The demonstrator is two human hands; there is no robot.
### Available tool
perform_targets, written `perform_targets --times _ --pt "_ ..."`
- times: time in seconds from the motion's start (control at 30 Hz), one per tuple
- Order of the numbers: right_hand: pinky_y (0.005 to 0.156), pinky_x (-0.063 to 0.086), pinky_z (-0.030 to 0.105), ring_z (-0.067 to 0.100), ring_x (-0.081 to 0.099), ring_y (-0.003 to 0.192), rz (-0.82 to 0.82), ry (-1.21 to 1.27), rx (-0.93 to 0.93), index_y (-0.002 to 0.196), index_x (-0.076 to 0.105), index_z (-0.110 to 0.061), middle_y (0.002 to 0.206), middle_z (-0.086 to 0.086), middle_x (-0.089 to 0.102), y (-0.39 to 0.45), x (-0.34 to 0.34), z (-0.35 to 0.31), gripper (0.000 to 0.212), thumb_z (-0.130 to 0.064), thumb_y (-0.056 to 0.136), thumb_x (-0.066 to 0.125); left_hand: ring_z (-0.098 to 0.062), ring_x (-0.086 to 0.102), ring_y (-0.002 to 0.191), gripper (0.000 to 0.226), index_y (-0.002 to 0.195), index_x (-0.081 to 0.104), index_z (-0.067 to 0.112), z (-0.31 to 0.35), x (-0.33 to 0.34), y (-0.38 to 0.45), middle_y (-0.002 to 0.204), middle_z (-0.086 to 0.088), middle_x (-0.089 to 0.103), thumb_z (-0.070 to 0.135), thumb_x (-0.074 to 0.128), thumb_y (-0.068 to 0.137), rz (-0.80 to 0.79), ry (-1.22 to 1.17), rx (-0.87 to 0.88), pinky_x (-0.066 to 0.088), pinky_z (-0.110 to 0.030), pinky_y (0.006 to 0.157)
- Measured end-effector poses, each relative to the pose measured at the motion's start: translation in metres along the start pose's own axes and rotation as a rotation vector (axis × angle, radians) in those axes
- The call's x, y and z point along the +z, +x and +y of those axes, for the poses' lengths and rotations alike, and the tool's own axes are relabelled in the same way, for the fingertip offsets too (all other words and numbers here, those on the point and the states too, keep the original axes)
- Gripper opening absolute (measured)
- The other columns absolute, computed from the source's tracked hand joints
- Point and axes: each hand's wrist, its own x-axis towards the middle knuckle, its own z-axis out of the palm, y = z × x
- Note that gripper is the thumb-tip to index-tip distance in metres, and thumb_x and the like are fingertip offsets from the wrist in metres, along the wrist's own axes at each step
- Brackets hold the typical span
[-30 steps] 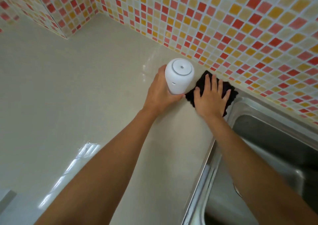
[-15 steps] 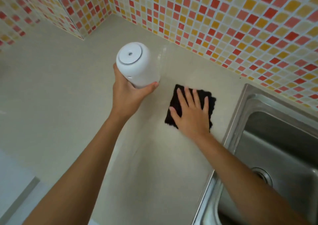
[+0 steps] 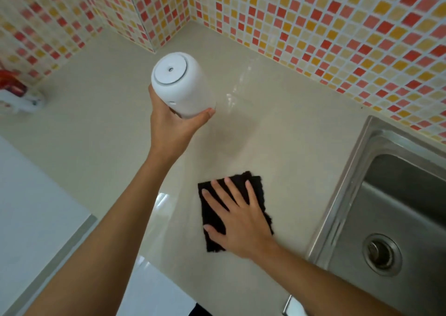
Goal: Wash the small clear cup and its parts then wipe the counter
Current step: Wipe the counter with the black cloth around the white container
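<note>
Counter wiped with a black cloth while a white container is held up.

A white container (image 3: pixel 179 83), round and tilted, is gripped from below by the left hand (image 3: pixel 172 124), fingers and thumb curled round its lower part, clear of the beige counter (image 3: pixel 101 122). A black cloth (image 3: pixel 231 209) is pressed flat on the counter near the middle by the right hand (image 3: pixel 241 221), fingers straight and spread. A steel sink (image 3: pixel 391 209) with a drain (image 3: pixel 382 255) is set at the right. Tiled walls (image 3: pixel 313 21) stand at the far side. A red and white object (image 3: pixel 17 95), blurred, lies at far left.
</note>
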Motion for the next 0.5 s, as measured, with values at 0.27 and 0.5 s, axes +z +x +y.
perform_targets --times 0.27,0.5 --pt "0.116 0.006 0.062 0.028 0.009 0.149 0.063 -0.033 0.642 0.155 0.015 -0.025 0.163 0.002 0.013 0.104 -0.024 0.119 0.07 -0.06 0.096 0.02 -0.004 0.051 0.121 0.1 0.143 0.027 0.016 0.007 -0.034 -0.017 0.135 0.005 0.051 0.029 0.089 0.065 0.042 -0.041 -0.007 0.047 -0.038 0.102" --pt "0.114 0.006 0.065 0.029 0.015 0.148 0.03 -0.021 0.129 0.154 0.022 -0.026 0.162 0.002 0.018 0.018 0.012 -0.068 0.072 -0.061 0.093 0.034 -0.001 0.05 0.12 0.098 0.144 0.027 0.018 0.011 -0.035 -0.02 0.135 0.007 0.05 0.027 0.088 0.067 0.042 -0.067 -0.021 0.048 -0.035 0.101"
